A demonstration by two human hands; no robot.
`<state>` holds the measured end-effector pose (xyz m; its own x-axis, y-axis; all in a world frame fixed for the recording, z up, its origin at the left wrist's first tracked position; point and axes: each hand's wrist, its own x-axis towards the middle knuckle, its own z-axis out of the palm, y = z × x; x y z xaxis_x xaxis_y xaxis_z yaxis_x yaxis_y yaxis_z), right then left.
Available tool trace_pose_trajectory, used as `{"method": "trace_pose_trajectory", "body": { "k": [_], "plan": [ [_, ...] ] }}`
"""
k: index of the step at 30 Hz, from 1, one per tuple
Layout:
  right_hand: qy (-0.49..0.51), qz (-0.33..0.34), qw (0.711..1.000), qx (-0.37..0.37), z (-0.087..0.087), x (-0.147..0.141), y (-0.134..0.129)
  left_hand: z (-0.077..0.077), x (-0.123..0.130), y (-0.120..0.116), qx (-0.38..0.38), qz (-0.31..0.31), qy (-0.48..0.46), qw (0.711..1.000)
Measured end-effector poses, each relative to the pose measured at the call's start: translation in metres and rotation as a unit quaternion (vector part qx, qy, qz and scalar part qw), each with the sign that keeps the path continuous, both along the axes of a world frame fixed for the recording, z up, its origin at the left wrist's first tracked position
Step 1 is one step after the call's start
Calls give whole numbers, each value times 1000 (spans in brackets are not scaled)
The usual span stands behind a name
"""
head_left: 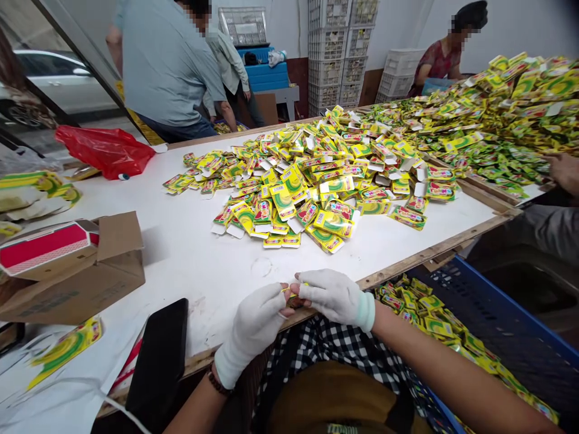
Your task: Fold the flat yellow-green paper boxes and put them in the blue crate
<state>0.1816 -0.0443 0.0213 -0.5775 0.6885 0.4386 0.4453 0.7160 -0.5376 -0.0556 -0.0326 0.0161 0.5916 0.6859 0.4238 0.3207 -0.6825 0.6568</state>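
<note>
Two hands: held together, yellow pack pinched, mostly hidden
Table: kinda hogged by box pile, phone parked at edge

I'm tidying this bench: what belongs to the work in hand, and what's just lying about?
Seemingly in use:
- small item, partly yellow, mostly hidden between left hand and right hand
- heaped yellow-green packets
- blue crate holding similar packets

Probably just lying about:
- black phone
- red plastic bag
- open cardboard box
</note>
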Motion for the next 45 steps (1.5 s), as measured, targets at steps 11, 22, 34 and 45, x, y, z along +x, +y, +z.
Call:
{"method": "trace_pose_trajectory", "body": {
  "k": [11,22,34,45],
  "plan": [
    [556,-185,732,-346,-29,25,-2,-4,36,99,31,147,184,971],
    [217,-255,938,-89,-8,3,12,39,46,100,127,114,222,960],
    [248,-172,925,-231,-27,-16,19,-10,27,27,-321,214,-169,907],
    [242,-96,934,-246,-23,-5,23,-14,22,18,-307,139,-170,926]
  ]
}}
